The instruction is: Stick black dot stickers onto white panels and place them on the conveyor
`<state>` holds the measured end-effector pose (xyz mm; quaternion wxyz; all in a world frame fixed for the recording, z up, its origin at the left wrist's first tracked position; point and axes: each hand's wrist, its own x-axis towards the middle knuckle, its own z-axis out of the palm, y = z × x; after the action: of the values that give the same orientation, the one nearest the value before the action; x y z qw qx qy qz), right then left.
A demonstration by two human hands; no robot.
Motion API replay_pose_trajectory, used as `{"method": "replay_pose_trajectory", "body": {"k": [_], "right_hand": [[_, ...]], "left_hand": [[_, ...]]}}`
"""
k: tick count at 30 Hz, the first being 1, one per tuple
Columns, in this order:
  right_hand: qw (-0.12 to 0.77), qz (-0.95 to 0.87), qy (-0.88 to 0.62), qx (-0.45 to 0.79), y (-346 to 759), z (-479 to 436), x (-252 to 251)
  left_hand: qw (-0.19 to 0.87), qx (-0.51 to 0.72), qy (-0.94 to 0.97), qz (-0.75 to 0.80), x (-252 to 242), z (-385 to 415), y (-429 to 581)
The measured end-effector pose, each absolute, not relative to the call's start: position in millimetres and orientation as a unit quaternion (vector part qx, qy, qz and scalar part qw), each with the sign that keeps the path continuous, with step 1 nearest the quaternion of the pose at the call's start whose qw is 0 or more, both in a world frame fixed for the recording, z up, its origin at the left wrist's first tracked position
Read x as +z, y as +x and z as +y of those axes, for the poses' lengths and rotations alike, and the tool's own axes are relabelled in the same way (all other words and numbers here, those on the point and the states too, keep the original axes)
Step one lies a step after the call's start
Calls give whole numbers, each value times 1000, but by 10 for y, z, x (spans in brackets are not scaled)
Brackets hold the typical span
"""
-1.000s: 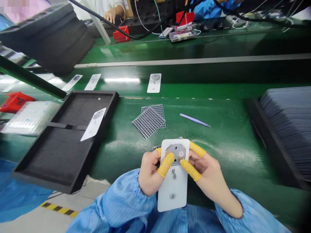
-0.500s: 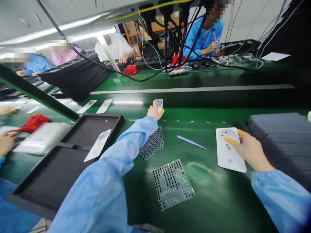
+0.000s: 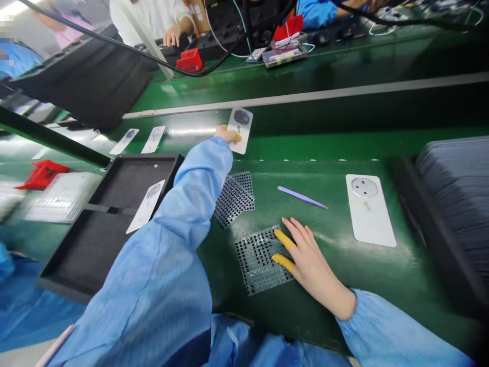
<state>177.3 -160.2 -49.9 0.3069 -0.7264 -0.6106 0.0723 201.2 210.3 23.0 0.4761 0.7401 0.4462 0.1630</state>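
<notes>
At the far side of the bench, my left hand [image 3: 226, 134] is closed on the edge of a white phone back cover [image 3: 244, 142] with a dark round camera area. My right hand [image 3: 311, 260] hangs over a clear sheet of small black round parts [image 3: 263, 278], fingers apart and holding nothing; two of its fingers wear yellow finger cots. Whether they touch the sheet I cannot tell. Another phone back cover [image 3: 372, 219] lies flat on the right. Purple tweezers [image 3: 301, 196] lie between it and more black-dotted sheets [image 3: 239, 193], partly behind my left sleeve.
A black tray [image 3: 95, 255] stands on the left, with a white cover [image 3: 147, 206] across its edge. Grey stacked sheets [image 3: 454, 188] fill the right side. Two covers [image 3: 153, 139] lie far left. A black cable [image 3: 126, 48] hangs across; a green post [image 3: 49, 135] slants at left.
My right hand has let go of the back cover on the right and moved left to the dotted sheet. The cover in my left hand now shows more fully. The view has tilted down.
</notes>
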Motion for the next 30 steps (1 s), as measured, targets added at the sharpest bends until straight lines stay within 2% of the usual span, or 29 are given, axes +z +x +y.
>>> {"method": "replay_pose_trajectory", "body": {"k": [4, 7, 9, 12, 16, 22, 26, 28, 30], "right_hand": [[435, -519, -717, 166, 1771, -1621, -584], [537, -379, -673, 339, 1858, -1656, -469], [573, -308, -618, 442, 1913, -1663, -364], [578, -275, -557, 529, 1975, -1631, -270], [545, -290, -519, 592, 2027, -1598, -252], [529, -307, -430, 664, 2072, -1713, -141], [491, -344, -499, 626, 2081, -1672, -234], [471, -402, -607, 498, 2039, -1638, -306], [451, -473, -698, 292, 1944, -1621, -336]], "left_hand": [[554, 198, 706, 394, 352, 1632, 1214], [681, 296, 597, 304, 239, 1038, 445], [706, 270, 551, 354, 81, 632, 34], [684, 221, 547, 429, -156, 125, -252], [675, 136, 585, 429, -265, -208, -128], [658, 160, 605, 419, -168, -236, 3], [734, 96, 562, 369, -156, -331, -37], [740, 82, 547, 382, -185, -387, -33], [735, 87, 543, 397, -227, -426, -17]]}}
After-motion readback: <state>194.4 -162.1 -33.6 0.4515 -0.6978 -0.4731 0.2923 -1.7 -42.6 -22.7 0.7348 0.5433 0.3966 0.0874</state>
